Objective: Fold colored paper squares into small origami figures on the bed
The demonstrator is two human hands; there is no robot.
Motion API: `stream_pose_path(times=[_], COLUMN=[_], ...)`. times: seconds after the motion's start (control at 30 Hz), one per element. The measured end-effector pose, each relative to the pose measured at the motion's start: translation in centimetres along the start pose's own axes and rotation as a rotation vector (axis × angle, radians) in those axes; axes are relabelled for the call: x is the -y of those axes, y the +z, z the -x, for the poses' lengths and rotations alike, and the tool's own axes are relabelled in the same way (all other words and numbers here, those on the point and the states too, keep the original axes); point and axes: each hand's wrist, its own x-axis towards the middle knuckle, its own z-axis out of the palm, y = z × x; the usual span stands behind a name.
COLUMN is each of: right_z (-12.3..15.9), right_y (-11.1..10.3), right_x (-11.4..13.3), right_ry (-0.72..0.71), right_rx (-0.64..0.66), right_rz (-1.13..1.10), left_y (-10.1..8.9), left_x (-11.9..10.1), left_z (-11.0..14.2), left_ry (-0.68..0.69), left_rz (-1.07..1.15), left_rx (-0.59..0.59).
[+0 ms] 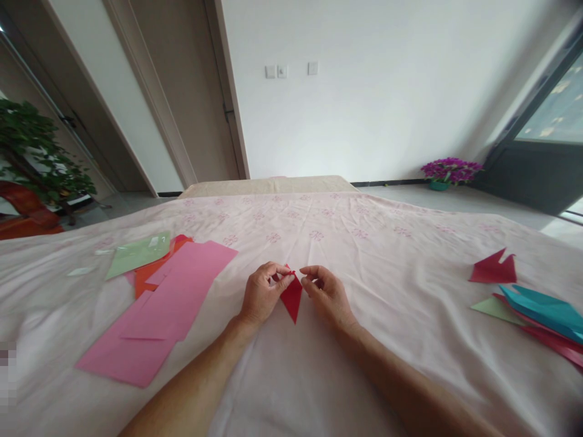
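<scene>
A small piece of folded red paper (292, 303), shaped like a narrow kite with its point toward me, is in front of me over the cloth. My left hand (264, 291) pinches its upper left part between thumb and fingers, which cover some of the folds. Just right of the paper is my right hand (327, 294), thumb and index finger slightly apart and nothing visible between them. Its thumb tip is close to the paper's right edge; I cannot tell if it touches.
Pink paper sheets (182, 297), an orange sheet (148, 273) and a light green packet (139, 254) lie to the left. On the right are a folded dark red paper shape (494, 269) and blue folded paper (544, 309). A rumpled pale pink cloth (282, 376) covers the surface.
</scene>
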Motion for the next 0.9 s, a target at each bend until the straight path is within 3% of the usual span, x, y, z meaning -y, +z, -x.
stream_pose_path(times=[0.23,0.5,0.7,0.8,0.9], right_z=[-0.2,-0.8,-1.0,-1.8,-4.1], right_y=[0.4,0.1,-0.2,-1.1,-3.5], right_x=[0.4,-0.2,0.0,-0.2,-0.7], right_ry=[-0.122,-0.118,-0.133,-0.137,-0.105], right_rx=[0.043,0.149,0.182,0.161,0.063], right_rz=[0.224,0.444,0.528,0.562,0.632], left_y=[-0.2,-0.3,-1.5,-1.9,-1.8], left_x=[0.0,0.3,0.8,1.4,1.8], left_z=[-0.2,-0.6,-0.8,-0.9,-1.0], left_ry=[-0.07,-0.138,-0.165,-0.19,-0.2], left_rz=[0.072,0.152,0.228,0.178,0.145], left_rx=[0.055,0.075,-0.005,-0.036,-0.034])
